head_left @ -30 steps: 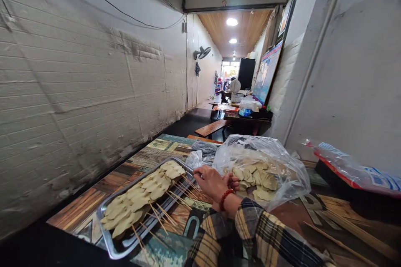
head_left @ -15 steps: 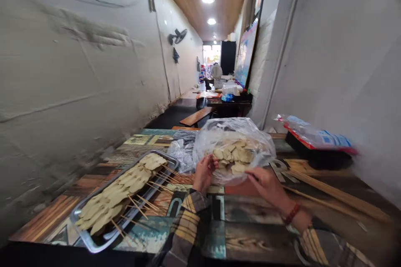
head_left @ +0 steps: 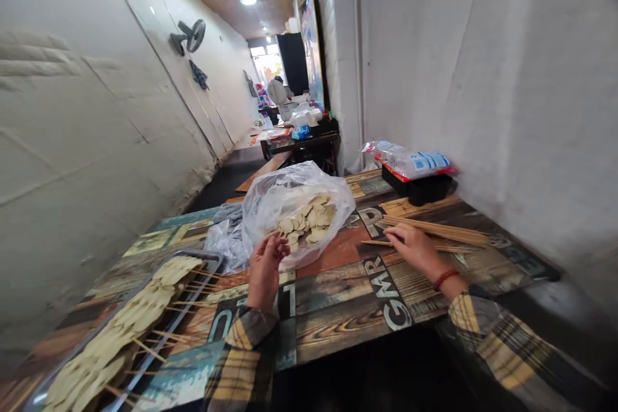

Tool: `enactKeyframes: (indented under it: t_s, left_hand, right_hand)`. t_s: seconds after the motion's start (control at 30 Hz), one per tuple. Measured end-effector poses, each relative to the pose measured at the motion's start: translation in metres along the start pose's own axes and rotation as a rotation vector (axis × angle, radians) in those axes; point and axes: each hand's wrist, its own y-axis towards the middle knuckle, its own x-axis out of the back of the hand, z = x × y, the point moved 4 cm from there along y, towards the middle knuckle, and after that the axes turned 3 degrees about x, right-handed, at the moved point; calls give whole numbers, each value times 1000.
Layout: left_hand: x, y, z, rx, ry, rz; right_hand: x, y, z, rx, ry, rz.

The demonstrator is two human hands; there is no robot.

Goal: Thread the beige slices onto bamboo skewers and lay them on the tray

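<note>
The left hand [head_left: 265,269] and right hand [head_left: 414,249] were apart, grips unclear; picking the right-side bamboo skewers [head_left: 449,230] singly seemed best.

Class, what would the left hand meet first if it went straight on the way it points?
The left hand would probably meet the plastic bag holding the pale slices, though depth is unclear.

On the table [head_left: 333,309] before us, we have a tray [head_left: 216,262] at the left, skewered slices [head_left: 125,328] lying in it, their sticks [head_left: 168,336] jutting over its right side. Behind its far end lies one bag [head_left: 224,241]; right of that, a larger bag [head_left: 340,190] with loose slices [head_left: 316,215] inside. Our left hand [head_left: 264,264] is before this, our right hand [head_left: 412,248] beside spare skewers [head_left: 449,234]. Behind those, a packet [head_left: 429,162] lies on a box [head_left: 425,192].
</note>
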Motion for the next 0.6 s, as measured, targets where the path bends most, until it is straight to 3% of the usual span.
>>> enactKeyframes:
  t_s: [0.17,0.37,0.5,0.6]
  left_hand:
    - [-45,-41,4,56,203,141]
    - [-82,-65,37,118,407,266]
    - [-102,-67,51,-152,746,317]
    - [-111,-68,59,-216,824,323]
  right_hand:
    - [-27,1,14,86,-43,77]
    - [-37,-1,22,181,-82,94]
    - [-41,-11,33,335,-87,98]
    - [-45,-17,38,441,-79,102]
